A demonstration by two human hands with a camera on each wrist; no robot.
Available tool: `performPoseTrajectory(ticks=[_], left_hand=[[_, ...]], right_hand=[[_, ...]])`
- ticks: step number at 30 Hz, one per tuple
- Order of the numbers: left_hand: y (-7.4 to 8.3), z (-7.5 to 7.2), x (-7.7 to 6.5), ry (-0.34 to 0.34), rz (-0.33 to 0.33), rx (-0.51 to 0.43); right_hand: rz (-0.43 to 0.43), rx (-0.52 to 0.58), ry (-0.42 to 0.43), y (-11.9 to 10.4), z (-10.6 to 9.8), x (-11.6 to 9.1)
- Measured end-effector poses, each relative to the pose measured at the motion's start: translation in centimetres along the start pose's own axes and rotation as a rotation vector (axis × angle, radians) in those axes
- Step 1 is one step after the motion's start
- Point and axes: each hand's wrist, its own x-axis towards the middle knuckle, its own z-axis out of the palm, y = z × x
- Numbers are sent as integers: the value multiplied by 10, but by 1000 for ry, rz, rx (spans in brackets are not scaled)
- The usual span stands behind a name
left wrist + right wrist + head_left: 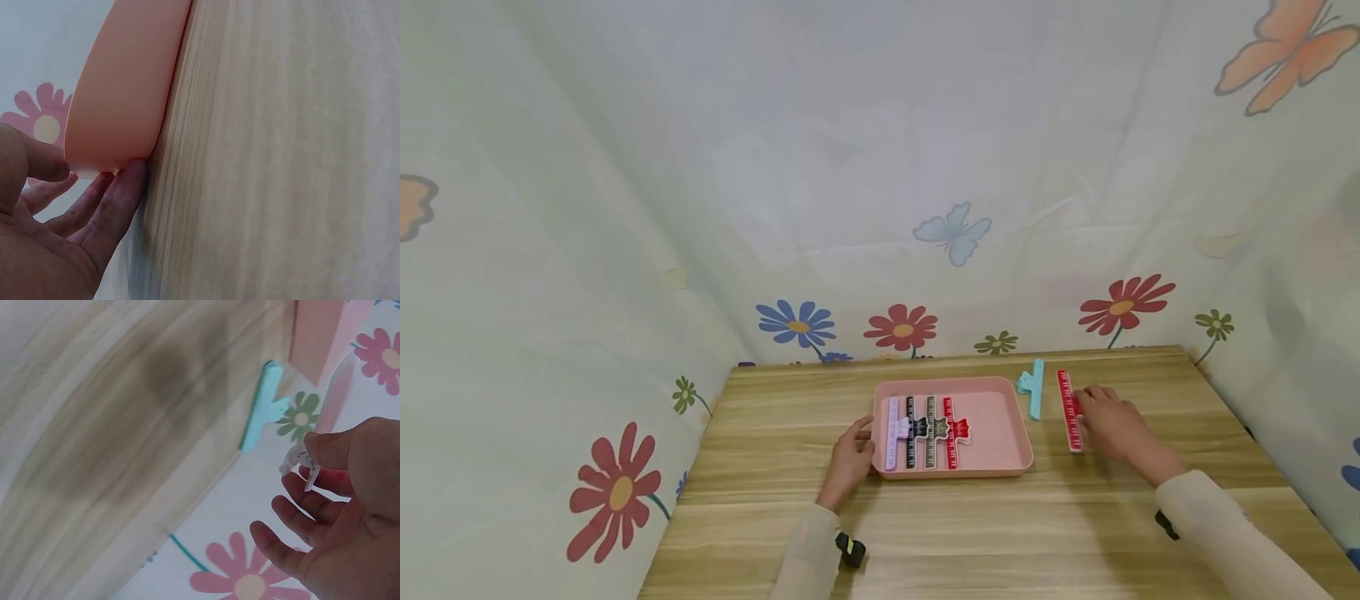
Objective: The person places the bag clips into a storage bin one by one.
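My right hand [1112, 421] pinches the handle of a red clip [1068, 412] with a piano-key pattern, right of the tray. In the right wrist view, thumb and index finger meet on the clip's pale, see-through part [334, 403], while the other fingers are spread loosely. Fingertips of my left hand [847, 460] rest against the left end wall of a pink tray [1000, 433], the thumb beside its rim. Inside the tray, in a row, lie a lavender clip [892, 442], a black clip [911, 446], a grey-brown clip [931, 446] and another red clip [951, 442].
A turquoise clip [1036, 390] lies on the wooden table [970, 533] between the tray and the held clip. Behind the table's back edge hangs a pale curtain [850, 208] with flowers and butterflies, which also closes off both sides.
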Motion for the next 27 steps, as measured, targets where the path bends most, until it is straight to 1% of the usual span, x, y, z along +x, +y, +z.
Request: performPoseTrajectory(ticks=[6, 10, 15, 19, 27], left_hand=[[1, -1, -1, -2, 3, -4], [1, -1, 0, -4, -7, -11], [0, 0, 0, -13, -16, -31], [0, 0, 1, -8, -18, -23], [-2, 1, 1, -4, -4, -37]], right_hand=[[-25, -1, 16, -16, -6, 3], [-44, 8, 30, -25, -10, 3], [-56, 19, 55, -34, -12, 4], [-65, 18, 68, -40, -12, 6], [-84, 10, 60, -57, -12, 11]])
